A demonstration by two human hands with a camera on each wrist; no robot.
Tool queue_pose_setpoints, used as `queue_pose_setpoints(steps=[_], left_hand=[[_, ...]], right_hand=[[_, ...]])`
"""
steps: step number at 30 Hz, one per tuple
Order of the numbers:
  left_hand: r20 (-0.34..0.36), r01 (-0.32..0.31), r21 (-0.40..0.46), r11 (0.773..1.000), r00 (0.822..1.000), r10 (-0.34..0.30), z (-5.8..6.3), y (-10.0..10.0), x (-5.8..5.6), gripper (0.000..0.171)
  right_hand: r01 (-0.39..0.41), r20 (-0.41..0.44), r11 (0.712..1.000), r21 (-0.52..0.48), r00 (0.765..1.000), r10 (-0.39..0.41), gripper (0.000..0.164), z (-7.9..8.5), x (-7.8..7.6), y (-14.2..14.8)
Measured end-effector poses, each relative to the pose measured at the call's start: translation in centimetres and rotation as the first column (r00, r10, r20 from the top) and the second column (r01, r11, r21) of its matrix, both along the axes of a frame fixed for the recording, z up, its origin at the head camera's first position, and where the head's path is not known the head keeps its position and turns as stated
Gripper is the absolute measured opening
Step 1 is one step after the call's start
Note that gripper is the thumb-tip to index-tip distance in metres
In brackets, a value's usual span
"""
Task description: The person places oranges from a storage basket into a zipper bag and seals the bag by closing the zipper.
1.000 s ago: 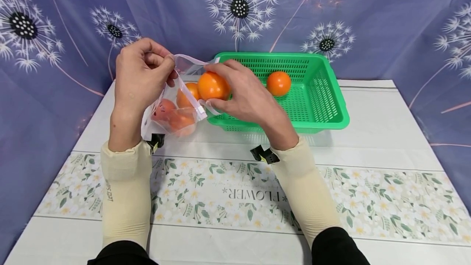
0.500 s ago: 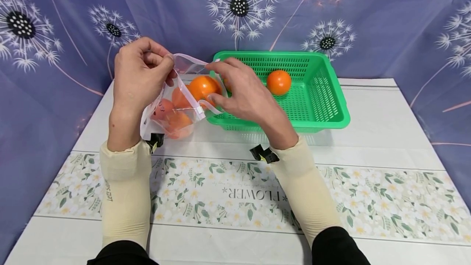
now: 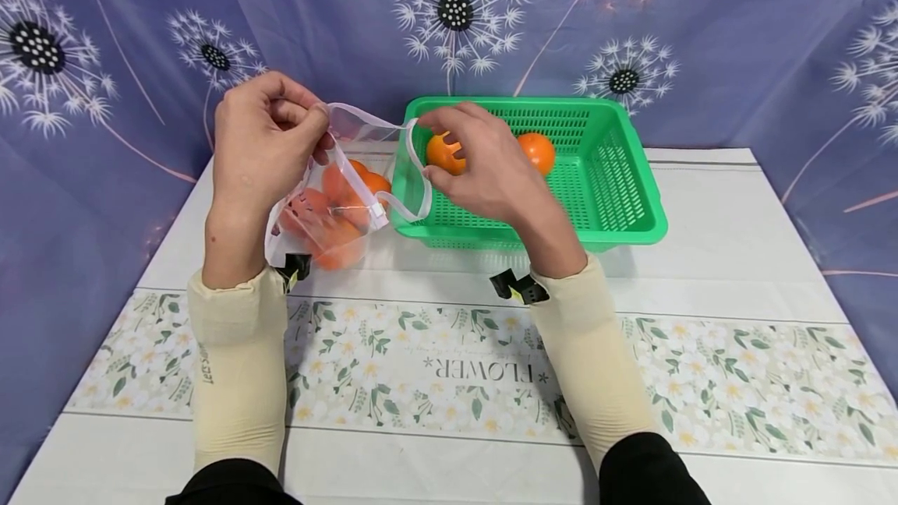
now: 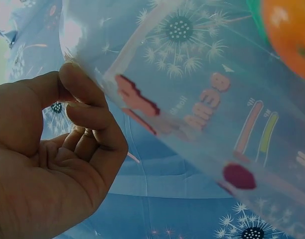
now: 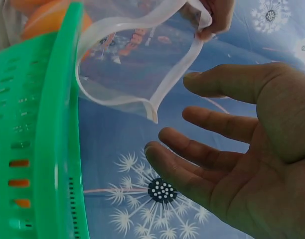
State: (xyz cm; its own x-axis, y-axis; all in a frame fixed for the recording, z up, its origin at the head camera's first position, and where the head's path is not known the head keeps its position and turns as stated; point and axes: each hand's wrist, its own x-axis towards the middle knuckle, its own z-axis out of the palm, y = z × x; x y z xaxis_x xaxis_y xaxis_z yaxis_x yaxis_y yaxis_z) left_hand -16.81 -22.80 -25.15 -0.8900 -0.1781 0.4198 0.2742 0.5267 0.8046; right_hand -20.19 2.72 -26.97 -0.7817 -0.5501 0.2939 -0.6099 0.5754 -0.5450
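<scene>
My left hand (image 3: 263, 146) pinches the rim of a clear zip bag (image 3: 354, 172) and holds its mouth up on the left. Several oranges (image 3: 339, 244) lie inside, seen through the plastic. The bag's open mouth faces right and overlaps the left end of the green basket (image 3: 533, 237). Over that end is my right hand (image 3: 494, 166), fingers spread and loosely bent. In the right wrist view the right hand (image 5: 252, 134) holds nothing and stands apart from the bag rim. Behind its fingers, one orange (image 3: 440, 154) sits in the basket, with another orange (image 3: 540, 153) farther right.
A white table (image 3: 715, 240) with a flower-printed band (image 3: 449, 365) lies under everything. Behind it hangs a purple dandelion-print cloth (image 3: 337, 14). Pink lettering and a dark red mark show on the bag in the left wrist view.
The right hand has let an orange go at the bag's mouth and it has dropped in among the others. That hand has then drawn back right over the basket. The left hand keeps its pinch.
</scene>
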Motion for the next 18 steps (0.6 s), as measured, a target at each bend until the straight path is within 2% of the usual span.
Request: queue_pose_setpoints(steps=[10, 18], left_hand=[[-0.003, 0.002, 0.006, 1.000, 1.000, -0.002, 0.0, -0.1, 0.1, 0.006], [0.003, 0.003, 0.005, 1.000, 1.000, -0.003, -0.1, -0.2, 0.1, 0.006]], right_hand=[[0.006, -0.001, 1.000, 0.021, 1.000, -0.006, 0.045, -0.1, -0.6, 0.9], [0.018, 0.002, 0.998, 0.054, 1.000, -0.018, 0.042, -0.9, -1.2, 1.4]])
